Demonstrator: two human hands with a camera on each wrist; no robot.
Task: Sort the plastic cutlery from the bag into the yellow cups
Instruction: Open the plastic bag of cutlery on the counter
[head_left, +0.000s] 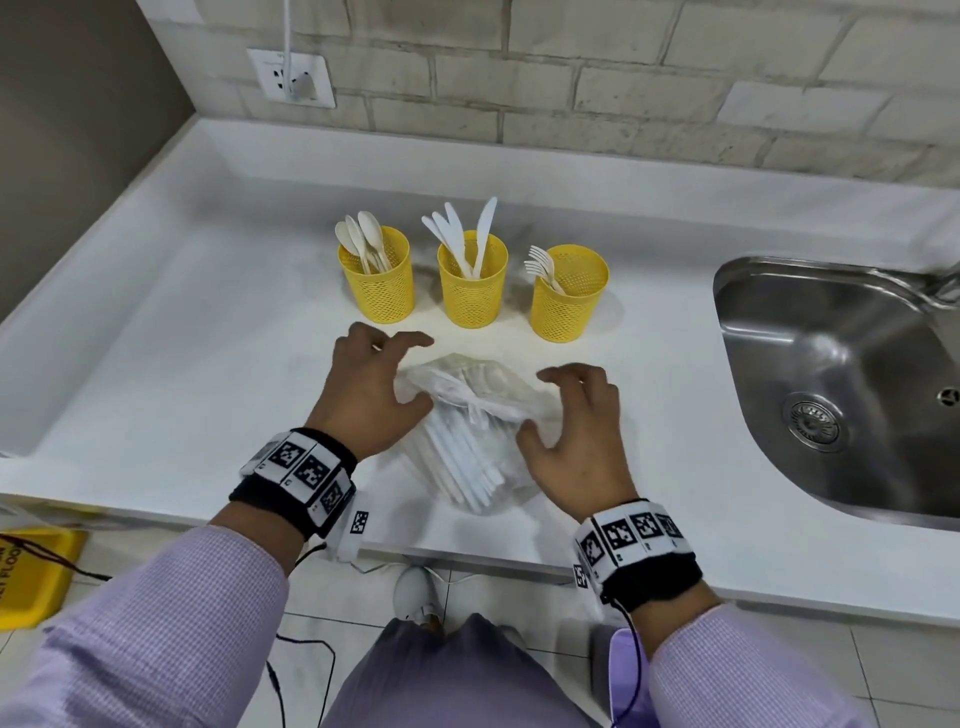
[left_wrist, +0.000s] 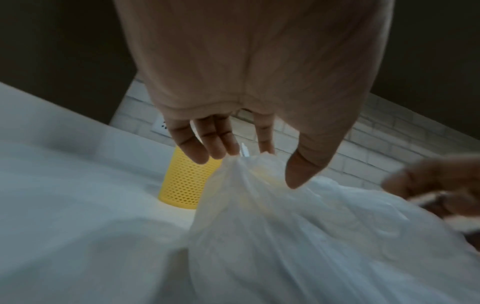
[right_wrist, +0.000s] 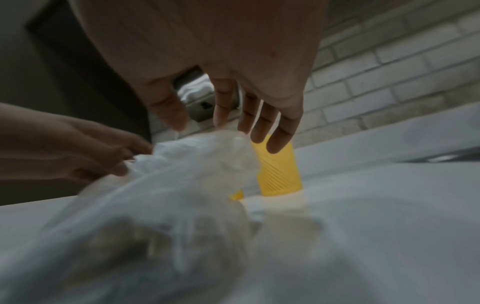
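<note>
We stand at a white counter (head_left: 156, 332) set against a pale brick wall (head_left: 623, 78), with a steel sink (head_left: 831, 384) sunk into its right end and a wall socket (head_left: 292, 78) above its back left corner. Near the front edge, about midway along, lies a clear plastic bag (head_left: 467, 431) still packed with white cutlery handles, its crumpled mouth turned toward the back of the counter.

Our left hand (head_left: 370, 395) rests at the bag's left side, fingers spread and loosely bent, thumb against the plastic; from the left wrist view the fingertips (left_wrist: 197, 152) sit right at the gathered top of the bag, though we cannot tell if they pinch it. Our right hand (head_left: 576, 421) hovers at the bag's right side, fingers apart and slightly curled, thumb touching the plastic, nothing clamped in it.

Behind the bag, toward the middle of the counter, three yellow mesh cups stand in a row, well apart from the sink. The left cup (head_left: 378, 283) holds spoons (head_left: 363, 239), the middle cup (head_left: 471, 286) knives (head_left: 462, 231), and the right cup (head_left: 569, 296) forks (head_left: 541, 265).
</note>
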